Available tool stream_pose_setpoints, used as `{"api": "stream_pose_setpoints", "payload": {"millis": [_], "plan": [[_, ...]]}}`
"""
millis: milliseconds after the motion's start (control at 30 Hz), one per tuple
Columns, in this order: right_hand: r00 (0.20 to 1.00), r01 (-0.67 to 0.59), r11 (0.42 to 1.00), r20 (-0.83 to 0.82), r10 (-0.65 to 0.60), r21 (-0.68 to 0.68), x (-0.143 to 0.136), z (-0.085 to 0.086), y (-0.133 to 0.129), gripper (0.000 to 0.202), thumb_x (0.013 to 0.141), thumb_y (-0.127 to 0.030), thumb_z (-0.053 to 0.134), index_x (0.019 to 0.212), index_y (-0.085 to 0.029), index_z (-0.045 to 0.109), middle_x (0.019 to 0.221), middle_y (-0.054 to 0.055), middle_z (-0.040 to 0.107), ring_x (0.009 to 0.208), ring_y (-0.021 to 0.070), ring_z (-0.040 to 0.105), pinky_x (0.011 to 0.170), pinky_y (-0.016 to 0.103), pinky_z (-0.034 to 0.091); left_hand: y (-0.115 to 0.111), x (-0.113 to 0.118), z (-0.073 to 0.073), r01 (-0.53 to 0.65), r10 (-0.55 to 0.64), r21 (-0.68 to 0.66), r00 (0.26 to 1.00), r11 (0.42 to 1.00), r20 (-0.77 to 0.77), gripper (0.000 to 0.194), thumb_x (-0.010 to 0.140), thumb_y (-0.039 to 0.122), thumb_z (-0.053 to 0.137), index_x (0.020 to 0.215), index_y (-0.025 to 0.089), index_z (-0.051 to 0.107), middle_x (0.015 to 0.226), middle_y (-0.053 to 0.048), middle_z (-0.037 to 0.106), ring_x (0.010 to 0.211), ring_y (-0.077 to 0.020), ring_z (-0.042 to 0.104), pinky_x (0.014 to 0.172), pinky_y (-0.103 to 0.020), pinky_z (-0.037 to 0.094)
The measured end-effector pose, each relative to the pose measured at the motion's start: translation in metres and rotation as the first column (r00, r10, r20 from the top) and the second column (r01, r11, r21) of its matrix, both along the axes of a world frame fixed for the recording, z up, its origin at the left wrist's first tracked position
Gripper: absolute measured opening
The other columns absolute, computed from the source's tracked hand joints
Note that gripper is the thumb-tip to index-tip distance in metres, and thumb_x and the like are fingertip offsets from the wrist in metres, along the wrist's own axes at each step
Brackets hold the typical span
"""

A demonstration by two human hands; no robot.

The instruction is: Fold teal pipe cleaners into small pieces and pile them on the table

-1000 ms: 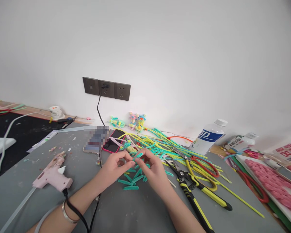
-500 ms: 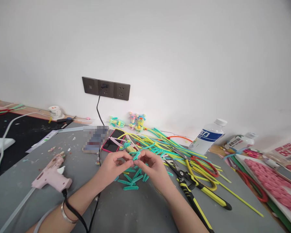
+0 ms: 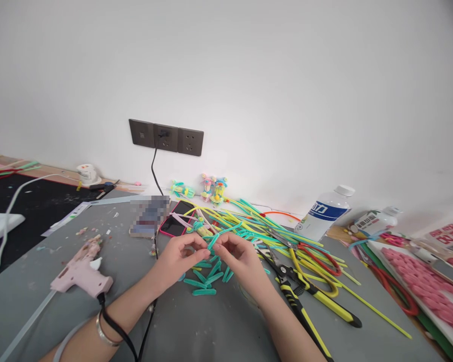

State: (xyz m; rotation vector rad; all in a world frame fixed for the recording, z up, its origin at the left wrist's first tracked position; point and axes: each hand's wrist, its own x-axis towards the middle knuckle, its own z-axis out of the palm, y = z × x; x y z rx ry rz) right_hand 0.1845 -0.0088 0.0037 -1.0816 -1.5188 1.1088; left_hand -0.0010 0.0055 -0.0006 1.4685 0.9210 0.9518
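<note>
Both hands meet over the middle of the grey table, pinching one teal pipe cleaner [image 3: 226, 230]. My left hand [image 3: 183, 256] is closed on its near end, thumb against forefinger. My right hand [image 3: 238, 254] pinches it just beside, and the free length slants up to the right. Beneath the fingers lie several short folded teal pipe cleaner pieces [image 3: 204, 291], partly hidden by the hands. Just beyond the hands is a small yellow and teal pipe cleaner figure [image 3: 202, 229], partly covered.
A pink glue gun [image 3: 83, 271] with a black cord lies at left. Long yellow and teal pipe cleaners [image 3: 249, 216], yellow-black pliers [image 3: 309, 286] and red-handled scissors [image 3: 320, 259] spread to the right. A bottle [image 3: 322, 213] stands behind, and two phones lie beyond the left hand.
The right fingers have shifted slightly along the teal pipe cleaner, and its free end lies a little differently. Both hands keep their pinch; the surroundings are unchanged.
</note>
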Motion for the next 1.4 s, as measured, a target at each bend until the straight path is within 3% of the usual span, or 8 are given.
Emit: {"api": "stream_pose_setpoints", "payload": {"millis": [367, 667, 967, 1167, 1400], "plan": [[0.982, -0.129, 0.975, -0.160, 0.100, -0.180, -0.002, 0.006, -0.003, 0.038, 0.084, -0.056, 0.068, 0.075, -0.019, 0.060, 0.066, -0.001, 0.057, 0.062, 0.0141, 0.051, 0.061, 0.027, 0.043, 0.001, 0.000, -0.002, 0.046, -0.046, 0.003, 0.999, 0.999, -0.011, 0.019, 0.083, 0.035, 0.068, 0.079, 0.017, 0.064, 0.077, -0.002, 0.067, 0.073, -0.0173, 0.064, 0.065, -0.025, 0.049], [0.977, -0.153, 0.973, -0.172, 0.123, -0.172, -0.002, 0.005, -0.004, 0.039, 0.085, -0.057, 0.067, 0.075, -0.020, 0.058, 0.067, -0.002, 0.054, 0.065, 0.0147, 0.051, 0.064, 0.027, 0.042, -0.001, 0.000, -0.001, 0.050, -0.049, 0.013, 0.998, 0.999, -0.032, 0.019, 0.083, 0.032, 0.067, 0.074, 0.017, 0.060, 0.071, 0.001, 0.058, 0.066, -0.0132, 0.054, 0.061, -0.023, 0.043], [0.996, -0.083, 0.997, -0.027, 0.083, 0.005, 0.001, 0.005, -0.004, 0.031, 0.093, -0.046, 0.061, 0.076, -0.020, 0.059, 0.070, 0.000, 0.058, 0.069, 0.0163, 0.054, 0.067, 0.028, 0.043, -0.002, 0.001, 0.006, 0.063, -0.063, -0.074, 0.998, 0.995, 0.004, 0.021, 0.081, 0.034, 0.069, 0.072, 0.016, 0.065, 0.067, 0.000, 0.061, 0.062, -0.0129, 0.055, 0.058, -0.023, 0.043], [0.998, -0.046, 0.999, -0.045, 0.047, 0.012, 0.006, 0.006, 0.000, 0.022, 0.086, -0.037, 0.071, 0.074, -0.020, 0.063, 0.070, 0.000, 0.063, 0.069, 0.0165, 0.058, 0.069, 0.029, 0.045, 0.000, 0.000, 0.000, 0.076, -0.075, -0.097, 0.997, 0.992, 0.019, 0.022, 0.080, 0.038, 0.071, 0.078, 0.016, 0.070, 0.069, -0.001, 0.066, 0.066, -0.0157, 0.062, 0.058, -0.023, 0.045], [0.997, -0.065, 0.997, -0.046, 0.063, -0.034, 0.011, 0.007, 0.003, 0.024, 0.077, -0.040, 0.079, 0.081, -0.020, 0.066, 0.076, 0.001, 0.065, 0.071, 0.0170, 0.057, 0.068, 0.029, 0.045, -0.001, 0.000, 0.002, 0.159, -0.163, -0.098, 0.986, 0.982, -0.035, 0.025, 0.084, 0.039, 0.068, 0.082, 0.015, 0.072, 0.071, -0.002, 0.068, 0.064, -0.0131, 0.056, 0.063, -0.024, 0.046]]}}
